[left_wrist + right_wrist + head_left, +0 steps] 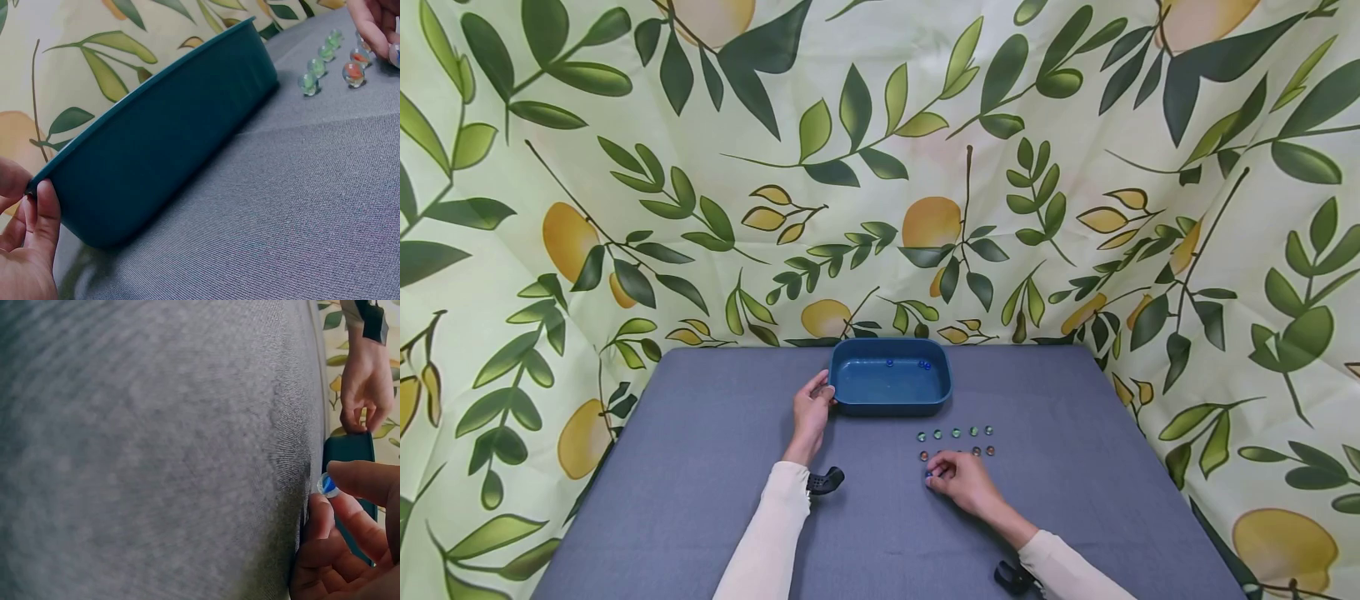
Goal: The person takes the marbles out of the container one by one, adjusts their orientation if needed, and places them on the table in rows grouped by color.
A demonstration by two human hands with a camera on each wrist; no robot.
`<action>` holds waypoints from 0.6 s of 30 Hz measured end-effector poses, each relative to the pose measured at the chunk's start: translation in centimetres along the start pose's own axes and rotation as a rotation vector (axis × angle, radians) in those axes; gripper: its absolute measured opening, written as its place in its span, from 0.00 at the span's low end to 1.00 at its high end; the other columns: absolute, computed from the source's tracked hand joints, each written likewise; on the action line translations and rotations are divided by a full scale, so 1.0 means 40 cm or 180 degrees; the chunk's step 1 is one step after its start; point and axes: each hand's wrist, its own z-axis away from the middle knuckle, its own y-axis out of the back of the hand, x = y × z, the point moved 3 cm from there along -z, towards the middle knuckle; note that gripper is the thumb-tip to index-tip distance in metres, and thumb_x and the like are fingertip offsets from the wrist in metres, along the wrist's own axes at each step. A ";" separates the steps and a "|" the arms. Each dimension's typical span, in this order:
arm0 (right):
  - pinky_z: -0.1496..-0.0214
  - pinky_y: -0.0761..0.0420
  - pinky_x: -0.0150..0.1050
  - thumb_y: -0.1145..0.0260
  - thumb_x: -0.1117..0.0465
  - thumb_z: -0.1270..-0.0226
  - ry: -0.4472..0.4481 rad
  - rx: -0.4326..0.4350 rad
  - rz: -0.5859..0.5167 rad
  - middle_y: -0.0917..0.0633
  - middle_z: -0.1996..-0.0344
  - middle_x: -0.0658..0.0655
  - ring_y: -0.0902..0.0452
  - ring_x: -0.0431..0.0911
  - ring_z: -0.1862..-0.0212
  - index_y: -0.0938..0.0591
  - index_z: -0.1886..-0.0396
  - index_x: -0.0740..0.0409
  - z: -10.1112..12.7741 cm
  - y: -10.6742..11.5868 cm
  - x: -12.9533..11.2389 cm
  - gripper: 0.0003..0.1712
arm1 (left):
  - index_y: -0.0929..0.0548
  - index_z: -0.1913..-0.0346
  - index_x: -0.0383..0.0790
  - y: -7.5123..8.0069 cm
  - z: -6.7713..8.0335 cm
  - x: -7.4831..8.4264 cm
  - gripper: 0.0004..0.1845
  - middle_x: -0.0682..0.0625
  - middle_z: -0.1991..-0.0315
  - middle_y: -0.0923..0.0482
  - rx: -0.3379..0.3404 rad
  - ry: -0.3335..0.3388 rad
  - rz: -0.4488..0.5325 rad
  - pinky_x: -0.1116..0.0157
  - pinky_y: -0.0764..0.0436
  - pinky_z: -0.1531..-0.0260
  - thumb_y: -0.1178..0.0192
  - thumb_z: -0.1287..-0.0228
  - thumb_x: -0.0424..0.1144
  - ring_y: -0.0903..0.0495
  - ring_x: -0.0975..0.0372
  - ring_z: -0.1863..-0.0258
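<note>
A blue rectangular tub (891, 408) stands at the back of the table. My left hand (811, 415) pinches its left rim between thumb and fingers, as the left wrist view also shows. Inside the tub lie 3 blue marbles (890, 362). In front of it my right hand (962, 482) pinches a clear marble with a blue core (327, 485) between thumb and fingertips, close to the cloth. Just beyond that hand runs a row of green marbles (956, 433), with a row of orange marbles (990, 451) nearer me, partly hidden by the fingers.
A grey cloth (700, 500) covers the table. Fabric printed with leaves and fruit (865, 208) hangs behind and on both sides, close to the tub's back. Black straps with camera mounts (826, 481) sit on both wrists.
</note>
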 end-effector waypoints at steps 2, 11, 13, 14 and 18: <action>0.74 0.27 0.28 0.27 0.67 0.46 -0.0009 -0.0027 0.0037 0.18 0.74 0.47 0.29 0.34 0.75 0.16 0.68 0.52 0.000 0.000 -0.001 0.07 | 0.26 0.33 0.38 -0.001 -0.001 0.000 0.23 0.38 0.37 0.28 -0.0007 -0.0003 -0.0004 0.59 0.19 0.51 0.47 0.31 0.29 0.24 0.58 0.53; 0.75 0.28 0.28 0.25 0.65 0.46 0.0057 -0.0011 0.0151 0.18 0.75 0.46 0.30 0.33 0.76 0.15 0.69 0.51 0.001 0.001 -0.003 0.07 | 0.25 0.34 0.37 -0.001 -0.002 -0.003 0.23 0.38 0.38 0.27 0.0015 0.0019 0.0042 0.64 0.18 0.55 0.46 0.31 0.28 0.25 0.63 0.56; 0.75 0.28 0.28 0.25 0.65 0.46 0.0045 -0.0013 0.0138 0.18 0.75 0.46 0.30 0.33 0.76 0.15 0.69 0.51 0.001 0.003 -0.003 0.07 | 0.25 0.34 0.37 -0.001 0.000 -0.002 0.23 0.38 0.39 0.27 0.0011 0.0015 0.0046 0.63 0.18 0.54 0.46 0.31 0.28 0.25 0.63 0.56; 0.75 0.28 0.28 0.25 0.65 0.46 0.0040 -0.0015 0.0118 0.18 0.75 0.46 0.30 0.34 0.76 0.15 0.69 0.51 0.002 0.004 -0.004 0.07 | 0.25 0.34 0.37 -0.002 0.000 -0.001 0.23 0.37 0.39 0.27 0.0011 0.0012 0.0051 0.62 0.18 0.53 0.46 0.31 0.28 0.25 0.63 0.56; 0.76 0.28 0.28 0.26 0.66 0.47 0.0007 0.0000 0.0041 0.18 0.75 0.47 0.29 0.34 0.76 0.15 0.69 0.52 0.004 0.012 -0.006 0.07 | 0.26 0.34 0.36 -0.002 0.003 0.002 0.23 0.37 0.39 0.28 -0.0003 -0.0011 0.0064 0.59 0.19 0.52 0.47 0.31 0.28 0.25 0.61 0.55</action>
